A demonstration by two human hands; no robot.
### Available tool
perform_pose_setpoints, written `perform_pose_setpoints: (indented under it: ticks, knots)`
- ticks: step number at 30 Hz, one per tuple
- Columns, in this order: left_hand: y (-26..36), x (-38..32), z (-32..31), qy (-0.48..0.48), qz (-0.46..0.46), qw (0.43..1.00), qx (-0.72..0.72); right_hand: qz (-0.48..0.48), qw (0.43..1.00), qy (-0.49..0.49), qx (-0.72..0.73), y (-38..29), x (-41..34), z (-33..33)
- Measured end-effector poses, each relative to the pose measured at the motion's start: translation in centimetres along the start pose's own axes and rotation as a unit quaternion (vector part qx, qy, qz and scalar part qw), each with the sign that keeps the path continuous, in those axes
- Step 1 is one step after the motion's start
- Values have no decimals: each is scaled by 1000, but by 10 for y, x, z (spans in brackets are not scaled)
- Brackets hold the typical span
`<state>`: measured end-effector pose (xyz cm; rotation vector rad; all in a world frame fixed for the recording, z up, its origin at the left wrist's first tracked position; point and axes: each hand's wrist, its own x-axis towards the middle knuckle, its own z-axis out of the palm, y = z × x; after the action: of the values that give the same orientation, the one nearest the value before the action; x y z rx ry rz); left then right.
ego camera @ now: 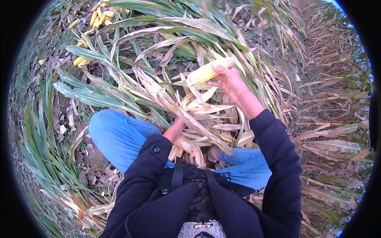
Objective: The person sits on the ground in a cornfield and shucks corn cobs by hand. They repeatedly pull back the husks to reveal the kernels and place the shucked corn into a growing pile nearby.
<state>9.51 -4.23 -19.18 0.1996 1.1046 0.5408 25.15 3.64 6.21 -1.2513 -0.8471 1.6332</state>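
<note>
A bare ear of yellow corn [205, 73] is held in my right hand [230, 80], thumb on top, above the pile of stalks. Its kernels are exposed and its blunt end points left. Lower down, between my knees, my left hand [179, 122] is closed around dry, peeled corn husk [195, 104]; the leaves hide most of its fingers. One long dry leaf crosses in front of that hand. Loose pale husks [190, 150] lie below it, near my shoe [213, 154].
Cut corn stalks [143, 56] with long leaves spread across the ground before me. Husked ears [99, 17] lie heaped at the upper left, with a few more ears [79, 61] nearer. Green stalks [44, 148] lie at left. Drying corn plants [333, 119] line the right side.
</note>
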Motion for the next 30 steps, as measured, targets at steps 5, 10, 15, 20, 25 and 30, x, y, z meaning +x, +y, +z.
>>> perform_pose_setpoints:
  ticks: [5, 10, 15, 20, 25, 30]
  knots:
    - [9, -6, 9, -23, 27, 999, -3, 132, 976, -35, -167, 3, -21, 13]
    - [10, -9, 10, -28, 42, 999, 2, 155, 615, -398, -663, 52, -78, 22]
    - [0, -16, 12, -22, 33, 999, 8, 190, 564, -458, -660, 32, -56, 55]
    - [-11, -12, 0, 14, 32, 999, 20, -170, 982, -19, 86, -126, 68, 76]
    - [-14, 6, -24, 120, 99, 988, 16, -217, 929, -60, -294, -64, 57, 72]
    - [-19, 3, -18, 168, 192, 967, 5, -121, 904, -31, -408, 89, 44, 70]
